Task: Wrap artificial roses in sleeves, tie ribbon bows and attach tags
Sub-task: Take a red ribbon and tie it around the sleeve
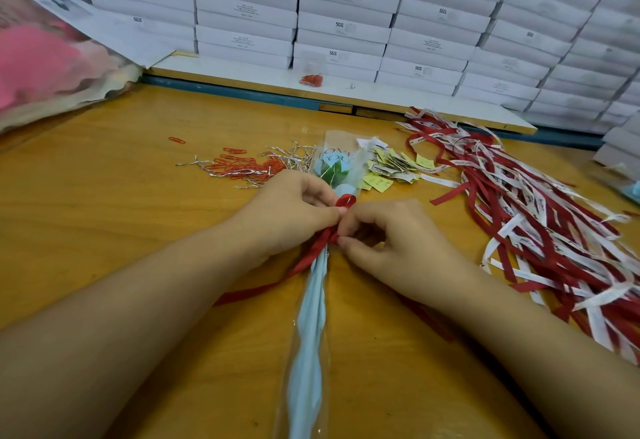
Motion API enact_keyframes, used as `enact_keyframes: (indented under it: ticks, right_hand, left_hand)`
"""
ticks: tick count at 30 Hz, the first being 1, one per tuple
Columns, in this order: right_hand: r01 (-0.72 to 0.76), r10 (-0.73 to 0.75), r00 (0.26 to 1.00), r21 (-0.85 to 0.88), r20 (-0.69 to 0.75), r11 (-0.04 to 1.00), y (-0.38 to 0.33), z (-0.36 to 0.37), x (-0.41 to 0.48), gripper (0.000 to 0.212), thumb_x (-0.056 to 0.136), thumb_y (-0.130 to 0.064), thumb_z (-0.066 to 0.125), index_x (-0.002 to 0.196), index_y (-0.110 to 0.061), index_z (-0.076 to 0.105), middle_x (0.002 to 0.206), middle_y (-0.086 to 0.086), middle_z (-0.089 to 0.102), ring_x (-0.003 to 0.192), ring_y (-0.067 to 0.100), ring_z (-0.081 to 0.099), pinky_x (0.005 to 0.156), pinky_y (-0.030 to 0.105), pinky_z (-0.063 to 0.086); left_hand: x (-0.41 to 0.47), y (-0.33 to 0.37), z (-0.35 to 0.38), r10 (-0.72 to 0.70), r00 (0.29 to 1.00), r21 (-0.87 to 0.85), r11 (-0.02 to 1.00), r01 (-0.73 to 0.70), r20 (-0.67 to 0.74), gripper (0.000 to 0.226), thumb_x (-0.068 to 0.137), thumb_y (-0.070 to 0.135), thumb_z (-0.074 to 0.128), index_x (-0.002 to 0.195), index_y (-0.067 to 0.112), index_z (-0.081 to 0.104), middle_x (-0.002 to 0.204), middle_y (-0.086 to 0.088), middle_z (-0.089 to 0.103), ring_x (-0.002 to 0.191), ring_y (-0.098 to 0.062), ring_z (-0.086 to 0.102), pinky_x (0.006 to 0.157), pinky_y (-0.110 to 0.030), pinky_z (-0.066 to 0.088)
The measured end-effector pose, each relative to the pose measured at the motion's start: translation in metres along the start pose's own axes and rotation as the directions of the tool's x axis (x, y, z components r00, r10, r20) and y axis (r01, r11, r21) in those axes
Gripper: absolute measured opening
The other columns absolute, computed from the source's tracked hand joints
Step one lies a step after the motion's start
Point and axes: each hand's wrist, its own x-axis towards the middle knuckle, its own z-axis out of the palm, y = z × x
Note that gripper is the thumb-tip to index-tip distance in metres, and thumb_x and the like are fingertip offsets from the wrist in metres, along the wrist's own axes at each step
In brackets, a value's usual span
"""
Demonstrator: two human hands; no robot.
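Wooden counter point(138, 217) before stacked white boxes point(346, 13); left hand point(291, 210) and right hand point(391, 234) both pinch the red ribbon point(311, 255) around the sleeved rose point(332, 168).

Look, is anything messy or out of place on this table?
One red paper clip lies alone, away from the clip pile. The red and white ribbons sprawl in a loose tangle on the right. Nothing looks broken.

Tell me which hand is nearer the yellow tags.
Right. The right hand sits just nearer the person than the yellow tags, on their side of the wrapped rose; the left hand is across the rose, farther off. Both pinch the red ribbon.
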Motion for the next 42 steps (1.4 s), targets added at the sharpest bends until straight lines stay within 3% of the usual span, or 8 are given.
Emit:
enact_keyframes:
  ticks: [5,14,18,23,27,33,37,42]
  right_hand:
    - [-0.020,0.021,1.000,0.038,-0.017,0.999,-0.0004,0.0015,0.0010,0.005,0.085,-0.015,0.070,0.083,-0.018,0.071,0.078,-0.013,0.067,0.081,0.000,0.059,0.067,0.007,0.043]
    - [-0.162,0.196,0.973,0.239,-0.125,0.957,0.0009,0.0058,0.0030,0.015,0.076,-0.011,0.078,0.072,-0.018,0.066,0.071,-0.008,0.067,0.066,0.002,0.063,0.059,0.012,0.049]
    - [-0.217,0.311,0.939,0.453,-0.144,0.864,-0.0007,0.0078,0.0032,0.029,0.073,-0.002,0.079,0.082,-0.016,0.056,0.070,0.004,0.071,0.067,0.013,0.069,0.066,0.022,0.057]
    - [-0.334,0.453,0.890,0.605,-0.048,0.722,-0.0005,0.0094,0.0033,0.046,0.072,-0.004,0.080,0.106,-0.015,0.051,0.076,0.004,0.074,0.073,0.015,0.071,0.075,0.027,0.057]
    - [-0.358,0.470,0.883,0.658,0.008,0.662,-0.0005,0.0079,0.0039,0.034,0.073,-0.001,0.078,0.102,-0.007,0.061,0.078,0.009,0.072,0.072,0.016,0.069,0.079,0.029,0.056]
    - [-0.320,0.394,0.919,0.614,0.016,0.722,-0.0016,0.0055,0.0046,0.013,0.077,0.000,0.074,0.079,-0.012,0.071,0.067,0.000,0.068,0.060,0.003,0.061,0.062,0.016,0.052]
    - [-0.333,0.386,0.922,0.428,-0.042,0.840,0.0003,0.0072,0.0061,0.003,0.080,-0.007,0.072,0.077,-0.009,0.071,0.071,0.008,0.069,0.061,0.009,0.058,0.064,0.029,0.051]
    - [-0.338,0.381,0.923,0.347,-0.060,0.875,0.0013,0.0075,0.0065,0.005,0.080,-0.011,0.068,0.081,-0.011,0.073,0.072,0.011,0.069,0.060,0.012,0.055,0.063,0.038,0.051]
  left_hand:
    - [0.0005,-0.0012,0.0022,-0.039,0.999,-0.051,0.998,0.038,-0.027,0.005,0.082,0.015,0.072,0.081,0.011,0.071,0.078,-0.010,0.072,0.067,-0.013,0.063,0.068,-0.024,0.052]
    - [0.0035,-0.0013,0.0065,-0.068,0.997,-0.170,0.984,0.062,-0.032,0.004,0.082,0.015,0.072,0.083,0.012,0.070,0.071,0.001,0.069,0.056,-0.002,0.060,0.053,-0.013,0.044]
    - [0.0033,-0.0008,0.0066,-0.035,0.999,-0.204,0.978,0.035,0.006,0.002,0.084,0.010,0.069,0.083,0.009,0.070,0.069,-0.003,0.070,0.054,-0.002,0.062,0.051,-0.011,0.044]
    - [0.0035,-0.0035,0.0063,-0.010,0.999,-0.190,0.982,0.019,0.052,0.003,0.084,0.013,0.069,0.082,0.014,0.071,0.073,-0.002,0.073,0.066,-0.008,0.068,0.066,-0.020,0.050]
    - [0.0035,-0.0034,0.0059,0.021,0.997,-0.182,0.983,-0.007,0.074,0.004,0.084,0.015,0.070,0.080,0.017,0.072,0.076,-0.003,0.074,0.069,-0.010,0.067,0.070,-0.023,0.053]
    - [0.0023,-0.0015,0.0046,0.046,0.996,-0.190,0.981,-0.030,0.081,0.006,0.084,0.013,0.069,0.079,0.016,0.071,0.066,0.003,0.071,0.057,0.000,0.063,0.052,-0.009,0.044]
    - [0.0018,-0.0013,0.0072,0.078,0.996,-0.139,0.988,-0.073,0.033,0.009,0.084,0.013,0.070,0.077,0.018,0.072,0.065,0.005,0.071,0.057,0.000,0.063,0.053,-0.010,0.045]
    - [0.0015,-0.0014,0.0079,0.114,0.993,-0.061,0.992,-0.112,0.038,0.018,0.086,0.015,0.068,0.072,0.026,0.071,0.068,0.004,0.072,0.064,-0.005,0.063,0.064,-0.025,0.054]
